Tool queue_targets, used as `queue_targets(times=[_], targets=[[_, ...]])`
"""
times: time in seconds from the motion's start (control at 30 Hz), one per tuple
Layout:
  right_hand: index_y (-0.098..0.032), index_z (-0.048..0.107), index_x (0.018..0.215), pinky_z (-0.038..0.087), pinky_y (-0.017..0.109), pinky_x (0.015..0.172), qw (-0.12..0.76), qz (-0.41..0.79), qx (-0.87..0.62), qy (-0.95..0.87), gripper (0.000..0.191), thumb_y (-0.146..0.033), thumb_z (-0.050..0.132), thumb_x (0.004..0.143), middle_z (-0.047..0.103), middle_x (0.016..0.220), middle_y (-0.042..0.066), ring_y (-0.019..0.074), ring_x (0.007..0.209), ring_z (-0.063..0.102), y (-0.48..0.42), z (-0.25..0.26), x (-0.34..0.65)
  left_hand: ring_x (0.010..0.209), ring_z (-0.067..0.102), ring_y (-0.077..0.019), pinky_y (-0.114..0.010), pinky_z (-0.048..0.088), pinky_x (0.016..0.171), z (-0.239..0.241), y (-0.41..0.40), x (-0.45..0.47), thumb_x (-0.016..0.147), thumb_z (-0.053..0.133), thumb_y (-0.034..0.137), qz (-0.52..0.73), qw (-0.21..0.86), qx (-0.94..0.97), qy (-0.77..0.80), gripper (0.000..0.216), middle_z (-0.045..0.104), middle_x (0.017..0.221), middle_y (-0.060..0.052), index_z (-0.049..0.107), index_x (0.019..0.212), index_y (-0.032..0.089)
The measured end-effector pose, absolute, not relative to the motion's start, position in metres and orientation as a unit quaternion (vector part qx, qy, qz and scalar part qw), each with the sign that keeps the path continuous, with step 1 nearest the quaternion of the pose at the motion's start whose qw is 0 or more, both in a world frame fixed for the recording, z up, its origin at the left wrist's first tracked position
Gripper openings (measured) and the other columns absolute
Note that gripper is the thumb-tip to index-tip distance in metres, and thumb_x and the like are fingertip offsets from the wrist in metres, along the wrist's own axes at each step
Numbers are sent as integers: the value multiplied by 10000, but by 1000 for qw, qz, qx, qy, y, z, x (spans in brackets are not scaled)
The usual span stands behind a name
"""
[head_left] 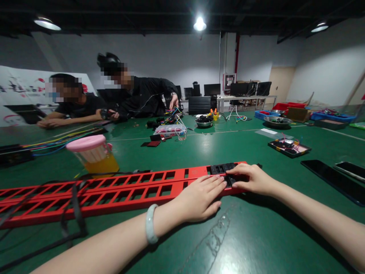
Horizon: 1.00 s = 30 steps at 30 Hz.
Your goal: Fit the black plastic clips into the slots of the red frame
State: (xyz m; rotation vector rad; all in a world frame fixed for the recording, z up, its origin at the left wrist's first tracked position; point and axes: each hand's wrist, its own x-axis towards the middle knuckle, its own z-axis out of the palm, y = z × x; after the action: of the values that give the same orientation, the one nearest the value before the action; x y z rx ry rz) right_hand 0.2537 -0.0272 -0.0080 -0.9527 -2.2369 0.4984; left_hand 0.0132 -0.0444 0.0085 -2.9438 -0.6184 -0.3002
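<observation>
A long red slotted frame (164,193), made of two parallel rails with rows of slanted openings, lies across the green table in front of me. My left hand (201,198) rests flat on its right part, fingers stretched out together, with a pale bangle on the wrist. Black plastic pieces (219,168) sit in the openings near the frame's right end. Around one of these pieces, at that end, the thumb and fingers of my right hand (251,179) are bent; the fingertips partly hide it. A black strap (75,205) crosses the frame's left part.
Behind the frame stands a pink-lidded jar (94,154) with orange liquid. Two people (137,95) sit or lean across the table by loose wires. To the right lie a black tray (289,147), a dark phone-like slab (333,180) and metal bowls (277,121).
</observation>
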Motion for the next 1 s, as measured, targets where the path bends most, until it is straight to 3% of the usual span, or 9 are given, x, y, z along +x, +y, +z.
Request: queue_targets(times=[0.23, 0.43, 0.67, 1.0], targets=[[-282, 606, 1073, 403, 412, 878, 316, 170, -346, -867, 346, -320, 610, 730, 634, 1055, 46, 230, 971, 538, -29, -8, 254, 1246, 321, -226, -388, 249, 1044, 8, -45, 14, 826, 410, 297, -93, 64, -972, -206, 479, 385, 1332, -126, 377, 1269, 119], [-271, 633, 1027, 343, 489, 901, 282, 95, -345, -890, 288, -331, 583, 749, 539, 1206, 68, 284, 1111, 373, -34, -6, 254, 1239, 334, -222, -395, 268, 1034, 8, -46, 15, 811, 417, 263, -109, 62, -971, -205, 470, 403, 1320, -121, 384, 1259, 127], [-290, 642, 1010, 252, 566, 889, 254, 18, -395, -883, 387, -503, 592, 690, 368, 1339, 99, 361, 1212, 230, -34, -10, 257, 1236, 339, -222, -396, 265, 1034, 8, -45, 16, 809, 403, 239, -106, 67, -971, -204, 467, 403, 1320, -123, 379, 1260, 121], [-299, 652, 978, 192, 584, 912, 237, 20, -411, -880, 458, -595, 587, 634, 296, 1367, 108, 394, 1267, 117, -34, -8, 256, 1228, 352, -221, -397, 281, 1024, 7, -45, 17, 807, 396, 213, -113, 75, -970, -202, 454, 421, 1305, -128, 385, 1252, 122]])
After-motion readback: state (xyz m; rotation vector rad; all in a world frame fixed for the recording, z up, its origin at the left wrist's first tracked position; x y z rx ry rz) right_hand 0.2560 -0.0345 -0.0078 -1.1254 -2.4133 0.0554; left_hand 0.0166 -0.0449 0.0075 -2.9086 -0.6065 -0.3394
